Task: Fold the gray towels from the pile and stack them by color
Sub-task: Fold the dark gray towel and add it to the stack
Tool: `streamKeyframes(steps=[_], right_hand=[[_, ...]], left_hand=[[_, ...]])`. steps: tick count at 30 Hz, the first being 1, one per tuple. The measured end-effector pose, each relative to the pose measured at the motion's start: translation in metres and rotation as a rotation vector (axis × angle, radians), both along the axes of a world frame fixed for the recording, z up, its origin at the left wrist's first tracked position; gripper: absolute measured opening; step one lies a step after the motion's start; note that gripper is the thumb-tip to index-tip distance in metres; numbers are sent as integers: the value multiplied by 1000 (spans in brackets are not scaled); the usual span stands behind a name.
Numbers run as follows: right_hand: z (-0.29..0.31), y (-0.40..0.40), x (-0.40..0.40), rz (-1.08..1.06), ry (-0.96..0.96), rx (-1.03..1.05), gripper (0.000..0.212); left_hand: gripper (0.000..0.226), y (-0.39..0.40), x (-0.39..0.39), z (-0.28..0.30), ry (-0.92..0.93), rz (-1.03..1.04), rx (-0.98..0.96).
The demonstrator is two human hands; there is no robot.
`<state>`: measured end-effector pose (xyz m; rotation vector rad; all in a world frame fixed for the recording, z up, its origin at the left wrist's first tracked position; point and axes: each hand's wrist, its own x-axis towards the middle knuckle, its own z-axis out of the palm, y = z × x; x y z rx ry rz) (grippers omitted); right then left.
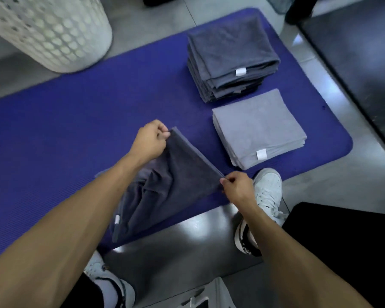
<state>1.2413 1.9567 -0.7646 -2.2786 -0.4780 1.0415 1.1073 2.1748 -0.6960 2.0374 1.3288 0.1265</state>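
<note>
Two bare forearms reach down from the camera: left hand [150, 141] and right hand [237, 186] each pinch one end of the folded top edge of one dark gray towel [176, 178], stretched taut between them, its lower part bunched on the blue mat [76, 130]. Two folded stacks sit beyond the right hand: dark gray stack [231, 61] farther off, light gray stack [257, 127] nearer, just apart. One white perforated laundry basket [51, 30] stands far left; two white sneakers, right one [268, 192] touching the mat edge.
</note>
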Motion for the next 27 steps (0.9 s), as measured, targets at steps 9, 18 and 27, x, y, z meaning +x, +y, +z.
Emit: streamKeyframes(steps=[9, 18, 27], right_hand=[[161, 75, -4, 114, -407, 456, 14], [300, 113, -27, 452, -883, 662, 16], [306, 114, 0, 717, -703, 368, 13]], left_hand=[[6, 4, -86, 149, -302, 360, 14], [22, -1, -146, 217, -572, 474, -227], [15, -1, -149, 216, -449, 381, -206]])
